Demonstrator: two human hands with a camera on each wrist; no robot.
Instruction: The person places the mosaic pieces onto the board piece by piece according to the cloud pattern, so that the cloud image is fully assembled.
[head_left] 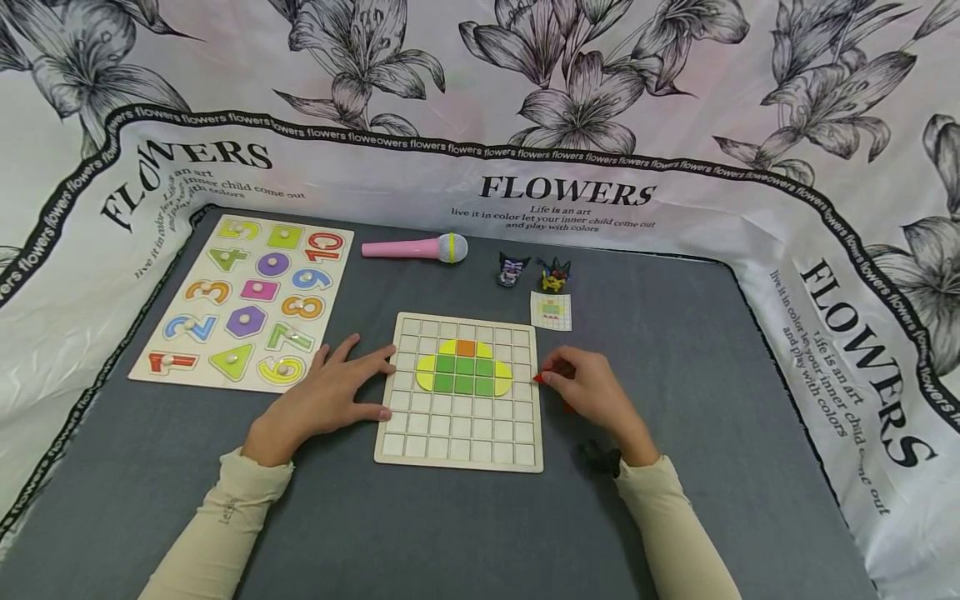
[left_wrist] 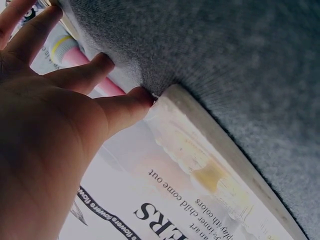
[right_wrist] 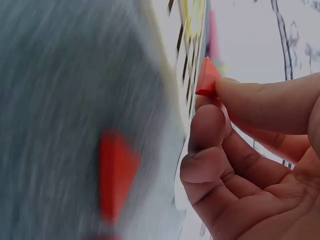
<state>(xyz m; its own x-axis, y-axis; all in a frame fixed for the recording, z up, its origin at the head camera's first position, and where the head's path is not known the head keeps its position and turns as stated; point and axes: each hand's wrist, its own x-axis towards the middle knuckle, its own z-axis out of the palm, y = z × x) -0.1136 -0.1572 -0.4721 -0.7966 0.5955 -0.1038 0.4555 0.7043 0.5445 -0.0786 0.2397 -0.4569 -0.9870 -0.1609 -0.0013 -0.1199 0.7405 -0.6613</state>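
Between the thumb and index finger of my right hand (head_left: 592, 390) I pinch a small red triangular piece (right_wrist: 207, 78), just off the right edge of a wooden grid board (head_left: 459, 449). Green squares (head_left: 464, 375), an orange square (head_left: 466, 348) and yellow rounded pieces (head_left: 425, 373) fill several cells in its upper half. My left hand (head_left: 318, 398) has its fingers spread, with thumb and fingertips at the board's left edge. Another red triangular piece (right_wrist: 116, 176) lies on the grey tabletop below my right hand.
At the left lies a number-and-shape puzzle board (head_left: 213, 297). A pink toy microphone (head_left: 408, 249) is behind the grid board. Two small figures (head_left: 513, 269) stand at the back, by a small pattern card (head_left: 551, 312). A flower-printed sheet (head_left: 420, 179) borders the grey surface.
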